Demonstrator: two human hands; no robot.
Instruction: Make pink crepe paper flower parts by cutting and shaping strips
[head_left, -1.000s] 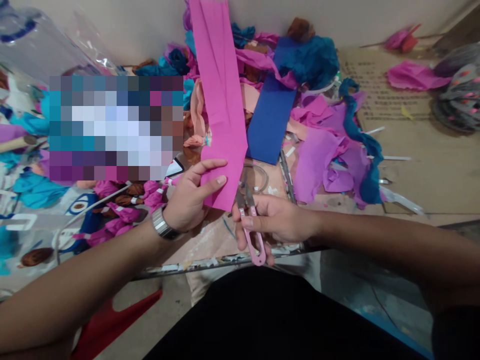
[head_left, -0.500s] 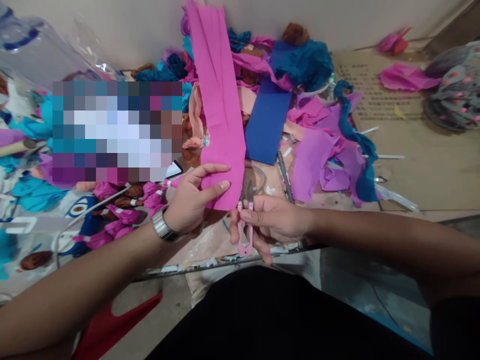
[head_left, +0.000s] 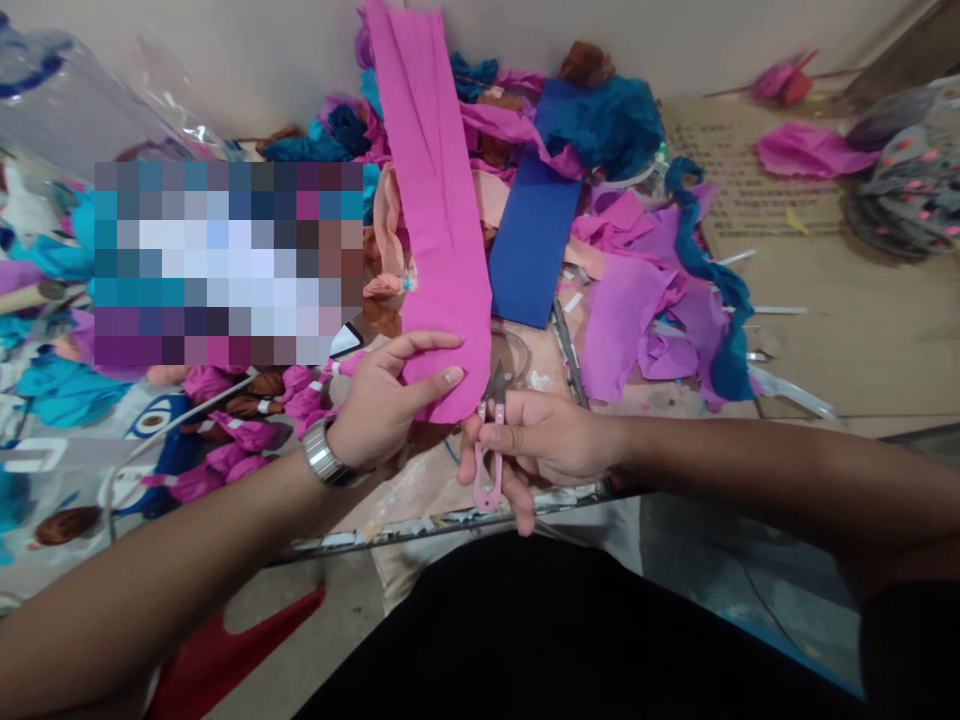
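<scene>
A long pink crepe paper strip runs from the back of the table down to my hands. My left hand, with a metal watch on its wrist, grips the strip's lower end between thumb and fingers. In my right hand are pink-handled thread snips, blades pointing away from me. The blades lie right beside the strip's lower right edge, which looks curved there. Whether they touch the paper I cannot tell. A blue paper strip lies just beyond my right hand.
Crumpled purple paper and teal paper lie to the right, on and near a cardboard sheet. Several wrapped pink pieces cover the left side. A clear plastic container stands at back left. The table edge is close to my body.
The snips and my right fingers have shifted very slightly. The strip's lower right corner looks more rounded beside the blades. My left hand keeps its grip, and the view has moved a little.
</scene>
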